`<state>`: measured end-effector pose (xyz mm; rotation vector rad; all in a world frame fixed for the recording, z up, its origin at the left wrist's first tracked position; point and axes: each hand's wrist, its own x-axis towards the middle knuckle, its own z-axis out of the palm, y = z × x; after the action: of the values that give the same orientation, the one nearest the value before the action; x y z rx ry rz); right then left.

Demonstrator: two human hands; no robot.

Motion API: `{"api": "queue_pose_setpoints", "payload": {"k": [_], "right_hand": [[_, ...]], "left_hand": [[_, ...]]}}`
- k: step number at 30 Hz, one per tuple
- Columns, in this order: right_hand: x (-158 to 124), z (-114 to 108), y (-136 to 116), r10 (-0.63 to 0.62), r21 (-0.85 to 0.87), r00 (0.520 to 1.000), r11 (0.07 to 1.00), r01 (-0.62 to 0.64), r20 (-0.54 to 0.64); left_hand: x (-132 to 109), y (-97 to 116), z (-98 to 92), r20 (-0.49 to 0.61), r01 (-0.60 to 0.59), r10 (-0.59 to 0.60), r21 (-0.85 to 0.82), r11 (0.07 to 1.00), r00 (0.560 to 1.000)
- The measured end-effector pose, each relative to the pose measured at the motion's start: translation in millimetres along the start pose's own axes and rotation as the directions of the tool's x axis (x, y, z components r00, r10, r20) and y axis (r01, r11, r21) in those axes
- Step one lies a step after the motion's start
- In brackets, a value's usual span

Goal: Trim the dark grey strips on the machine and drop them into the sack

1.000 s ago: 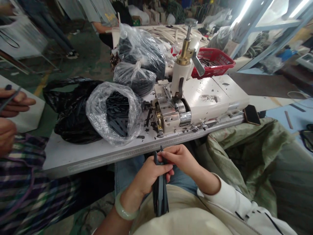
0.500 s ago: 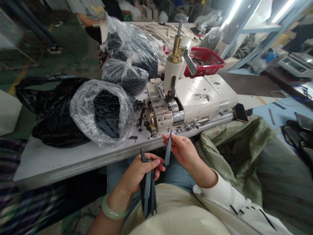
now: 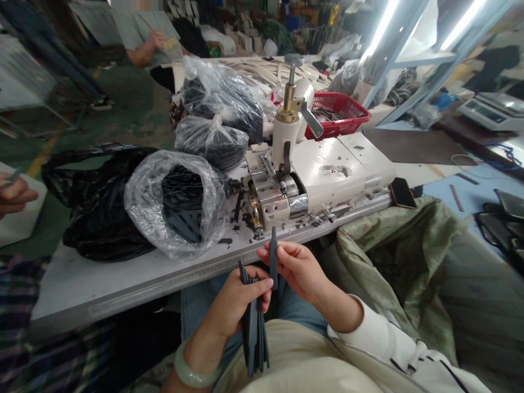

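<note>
A bundle of dark grey strips (image 3: 254, 344) hangs from my left hand (image 3: 239, 297), whose fingers are wrapped round it. Between the thumb and fingers of my right hand (image 3: 301, 267) stands a single dark strip (image 3: 273, 259), roughly upright, tapering to a narrow tip. My left thumb tip lies close by its lower end; whether they touch I cannot tell. Just beyond my hands, a cream machine (image 3: 339, 164) with a metal roller and a brass-topped post rests on the table (image 3: 143, 286). Left of it, an open clear plastic bag (image 3: 141, 210) holds many similar dark strips.
Behind the open bag lie tied clear bags (image 3: 215, 139) of dark pieces. A black bag (image 3: 94, 229) sits at the left. A red basket (image 3: 339, 128), a phone (image 3: 402, 192) and a green sack (image 3: 393, 234) are to the right. At the left edge shows another person's hand (image 3: 16, 191).
My right hand has shifted slightly left and down, and its strip is now more upright. The view has tilted upward a little. Another person's hand has appeared at the left edge.
</note>
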<state>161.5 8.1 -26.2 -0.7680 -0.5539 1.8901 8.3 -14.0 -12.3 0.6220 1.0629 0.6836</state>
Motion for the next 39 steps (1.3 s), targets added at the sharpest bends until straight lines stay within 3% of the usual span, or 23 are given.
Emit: {"api": "queue_pose_setpoints", "payload": {"k": [7,10,13,17,26,39], "right_hand": [[1,1,1,0.043,0.088,0.998,0.995,-0.047,0.051],[3,2,2,0.025,0.077,1.000,0.997,-0.023,-0.018],[3,2,4,-0.002,-0.038,0.992,0.999,-0.003,-0.126],[1,2,4,0.026,-0.121,0.986,0.992,-0.047,-0.165],[-1,0,0,0.134,-0.003,0.985,0.991,-0.135,-0.110],[-2,-1,-2,0.132,0.012,0.987,0.991,-0.131,-0.095]], "left_hand": [[1,-2,-0.8,-0.015,0.004,-0.004,-0.011,1.000,1.000],[1,-2,-0.4,-0.017,0.023,-0.023,-0.034,0.999,1.000],[0,0,0.8,-0.009,0.006,-0.006,-0.018,1.000,1.000],[1,-2,1.1,-0.043,-0.020,0.021,0.020,1.000,0.999],[0,-3,1.8,-0.029,-0.022,0.023,0.035,0.999,0.999],[-4,4,1.5,0.019,0.013,-0.013,0.017,1.000,1.000]]}}
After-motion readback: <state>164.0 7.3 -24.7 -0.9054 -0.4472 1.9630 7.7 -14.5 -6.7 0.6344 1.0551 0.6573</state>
